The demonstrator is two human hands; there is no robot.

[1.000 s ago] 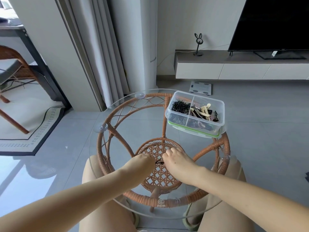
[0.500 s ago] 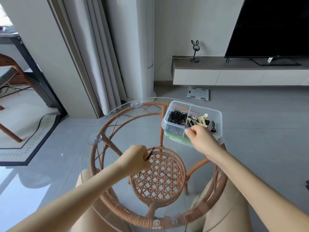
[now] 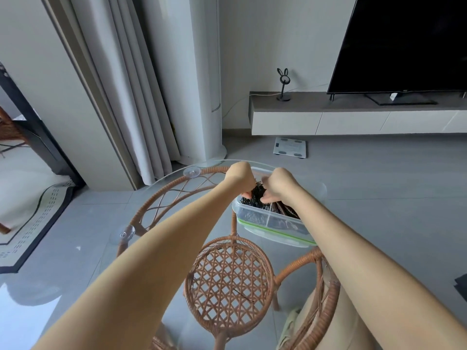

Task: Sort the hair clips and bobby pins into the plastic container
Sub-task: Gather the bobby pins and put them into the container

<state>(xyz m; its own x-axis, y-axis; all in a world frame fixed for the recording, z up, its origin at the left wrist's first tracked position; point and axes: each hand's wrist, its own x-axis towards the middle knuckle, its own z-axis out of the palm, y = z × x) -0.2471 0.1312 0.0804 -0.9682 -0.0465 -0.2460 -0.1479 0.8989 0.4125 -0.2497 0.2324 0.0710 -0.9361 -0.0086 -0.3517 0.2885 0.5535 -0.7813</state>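
A clear plastic container (image 3: pixel 265 224) with a green rim stands on the glass table at the far right. Its left compartment holds a heap of black bobby pins (image 3: pixel 256 200); the darker hair clips (image 3: pixel 286 212) on the right are mostly hidden by my right arm. My left hand (image 3: pixel 238 179) hangs over the pin compartment, fingers curled down and pinched into the heap. My right hand (image 3: pixel 278 184) is beside it, thumb and fingertips pinched at the heap's edge near the divider; what they pinch is hidden. A single bobby pin (image 3: pixel 243 296) lies on the glass above the woven circle.
The round glass tabletop (image 3: pixel 161 223) rests on a wicker frame (image 3: pixel 228 281) with suction cups. My knees are under the near edge. Beyond are curtains, a floor scale (image 3: pixel 290 147), a low TV cabinet (image 3: pixel 353 117) and a rug at left.
Both hands have moved from the table's middle up to the container. The left hand, holding a bobby pin half a second ago, is now over the pin compartment. The head has tilted up.
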